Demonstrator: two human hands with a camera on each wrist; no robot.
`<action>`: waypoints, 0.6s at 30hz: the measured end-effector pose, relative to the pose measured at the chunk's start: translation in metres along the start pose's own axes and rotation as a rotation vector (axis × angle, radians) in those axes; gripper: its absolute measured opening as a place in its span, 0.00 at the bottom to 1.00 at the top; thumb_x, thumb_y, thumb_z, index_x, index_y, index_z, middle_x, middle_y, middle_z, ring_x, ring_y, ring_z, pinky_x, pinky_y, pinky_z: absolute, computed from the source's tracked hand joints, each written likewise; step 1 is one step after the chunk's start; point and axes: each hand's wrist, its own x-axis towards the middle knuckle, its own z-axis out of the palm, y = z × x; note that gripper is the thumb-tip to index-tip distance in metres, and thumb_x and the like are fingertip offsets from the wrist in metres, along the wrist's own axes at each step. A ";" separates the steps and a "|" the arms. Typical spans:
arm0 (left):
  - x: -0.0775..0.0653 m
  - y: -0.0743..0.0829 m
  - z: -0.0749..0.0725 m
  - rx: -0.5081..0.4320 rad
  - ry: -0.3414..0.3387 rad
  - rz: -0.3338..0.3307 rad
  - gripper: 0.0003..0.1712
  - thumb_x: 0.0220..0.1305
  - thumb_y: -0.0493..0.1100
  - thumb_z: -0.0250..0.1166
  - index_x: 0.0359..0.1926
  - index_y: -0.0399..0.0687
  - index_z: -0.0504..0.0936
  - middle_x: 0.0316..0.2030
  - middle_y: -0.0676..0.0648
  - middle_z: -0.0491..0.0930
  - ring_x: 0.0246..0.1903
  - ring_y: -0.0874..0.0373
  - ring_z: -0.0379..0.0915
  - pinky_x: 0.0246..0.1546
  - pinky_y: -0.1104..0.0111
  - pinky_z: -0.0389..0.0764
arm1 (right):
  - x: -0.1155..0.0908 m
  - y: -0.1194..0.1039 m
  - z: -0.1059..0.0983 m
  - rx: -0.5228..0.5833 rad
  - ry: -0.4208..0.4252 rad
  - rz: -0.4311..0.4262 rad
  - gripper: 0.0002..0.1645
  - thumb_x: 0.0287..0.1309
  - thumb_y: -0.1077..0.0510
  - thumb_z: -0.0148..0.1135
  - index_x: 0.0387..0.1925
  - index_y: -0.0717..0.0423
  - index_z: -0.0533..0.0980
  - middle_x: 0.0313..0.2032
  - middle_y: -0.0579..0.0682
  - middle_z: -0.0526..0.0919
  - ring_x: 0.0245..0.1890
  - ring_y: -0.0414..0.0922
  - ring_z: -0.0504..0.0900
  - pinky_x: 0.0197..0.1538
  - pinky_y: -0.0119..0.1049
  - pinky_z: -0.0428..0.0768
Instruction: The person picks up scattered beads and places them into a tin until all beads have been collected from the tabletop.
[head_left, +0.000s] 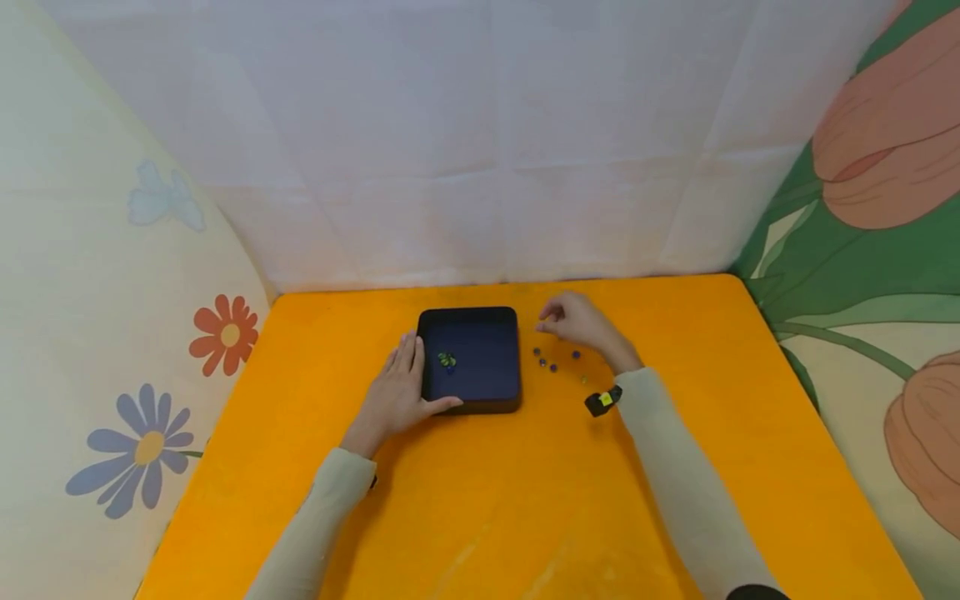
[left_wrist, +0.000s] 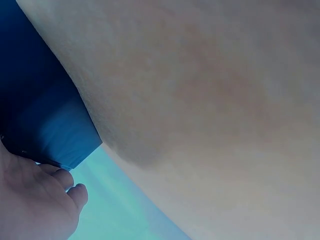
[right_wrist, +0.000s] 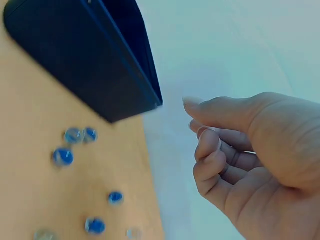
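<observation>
A square black tray (head_left: 483, 407) stands on the orange tabletop, with several green and blue marbles (head_left: 447, 360) gathered near its left wall. My left hand (head_left: 396, 393) holds the tray at its front left corner, fingers along the left wall and thumb across the front rim. To the right of the tray my right hand (head_left: 576, 320) hovers above the table. In the right wrist view its thumb stands apart from the loosely curled fingers (right_wrist: 210, 162), and nothing shows between them. Several loose blue and clear marbles (right_wrist: 63, 156) lie on the table below this hand.
The orange table (head_left: 465, 508) ends at the back against a white cloth (head_left: 480, 150). Flower-printed cloths flank it at the left (head_left: 150, 333) and right (head_left: 885, 292). A small black camera (head_left: 600, 403) sits at my right wrist.
</observation>
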 end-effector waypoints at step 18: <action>-0.002 0.002 0.000 -0.001 0.009 0.002 0.80 0.54 0.90 0.54 0.84 0.36 0.38 0.85 0.35 0.32 0.85 0.39 0.35 0.85 0.47 0.49 | -0.054 0.061 0.000 0.035 0.114 0.092 0.17 0.71 0.57 0.66 0.52 0.67 0.84 0.39 0.59 0.85 0.35 0.48 0.78 0.39 0.36 0.78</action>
